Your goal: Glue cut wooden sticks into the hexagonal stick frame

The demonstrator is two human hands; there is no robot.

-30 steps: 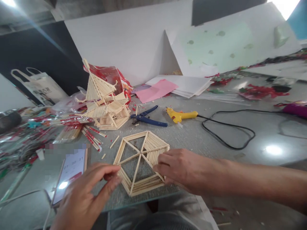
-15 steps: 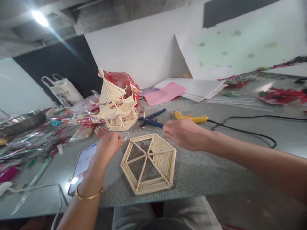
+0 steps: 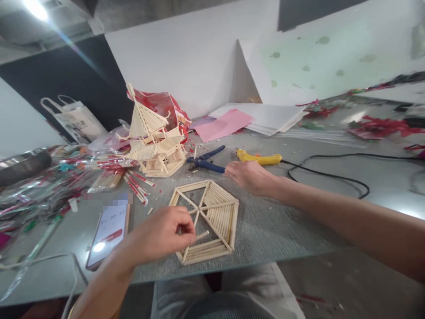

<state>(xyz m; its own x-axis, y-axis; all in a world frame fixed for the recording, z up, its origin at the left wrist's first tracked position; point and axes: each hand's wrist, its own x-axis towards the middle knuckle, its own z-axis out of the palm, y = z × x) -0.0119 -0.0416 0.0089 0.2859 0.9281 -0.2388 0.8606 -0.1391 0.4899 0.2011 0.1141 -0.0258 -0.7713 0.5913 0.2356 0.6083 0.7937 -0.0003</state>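
Left hand [image 3: 162, 234] shifts in over the hexagonal frame [image 3: 198, 208], fingers pinching a short stick [image 3: 202, 235], droppable if the pinch loosens; right hand [image 3: 247, 176] at the pliers [image 3: 210, 165], grip unclear.

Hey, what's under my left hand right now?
Part of the hexagonal stick frame lies beneath your left hand, which pinches a short stick. The hand covers the frame's left corner, so that can't be seen.
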